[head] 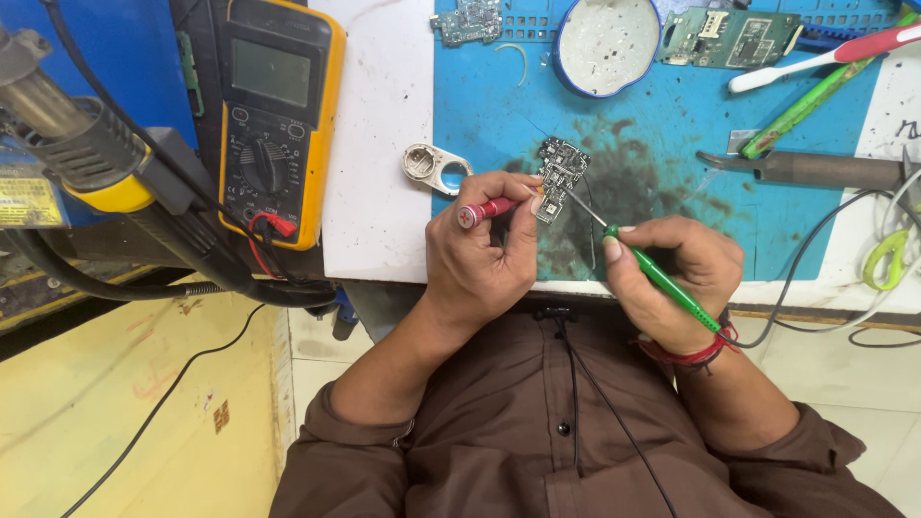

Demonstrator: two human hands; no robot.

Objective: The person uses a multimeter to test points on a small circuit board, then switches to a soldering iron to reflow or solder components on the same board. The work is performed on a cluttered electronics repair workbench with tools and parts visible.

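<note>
Circuit board rests on the blue mat, just below the round dish; left hand fingers grasp a red screwdriver beside the board; right hand fingers grip a green soldering iron, tip touching the board.

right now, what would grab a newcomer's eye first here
At centre, the left hand grips a red-handled tool and steadies a small circuit board on the blue mat, while the right hand points a green-handled iron at it. At left, a yellow multimeter leans beside a hot-air gun.
</note>
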